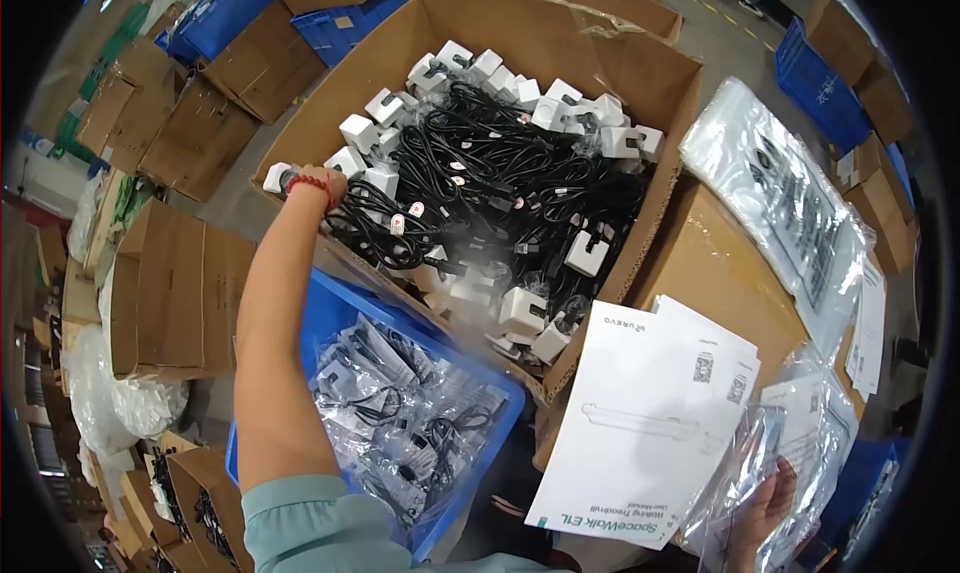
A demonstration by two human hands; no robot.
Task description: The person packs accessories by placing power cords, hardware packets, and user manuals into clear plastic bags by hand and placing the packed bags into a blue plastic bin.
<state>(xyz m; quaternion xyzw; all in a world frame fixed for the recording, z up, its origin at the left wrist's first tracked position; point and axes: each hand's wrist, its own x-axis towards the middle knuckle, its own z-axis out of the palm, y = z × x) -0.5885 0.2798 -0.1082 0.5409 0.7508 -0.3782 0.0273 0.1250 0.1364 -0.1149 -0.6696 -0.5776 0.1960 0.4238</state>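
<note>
My left hand (326, 180), with a red bead bracelet at the wrist, reaches over the near left side of a big cardboard carton (350, 38). Its fingers are closed on a bundled black power cord (372, 223) with white-and-red tags; the fingertips are partly hidden. Many more black cords (470, 138) with white foam-like blocks (358, 131) fill the carton. At the lower right, my right hand (768, 505) has its fingers curled on a clear plastic bag (735, 478). Beside it lies a stack of white user manuals (625, 413) with a treadmill drawing.
A blue bin (505, 413) of bagged cords stands below the carton. Plastic-wrapped printed sheets (765, 188) lie on a cardboard box (715, 258) at right. More cartons (175, 283) and blue crates (820, 83) stand around, with clear plastic wrap (120, 393) at left.
</note>
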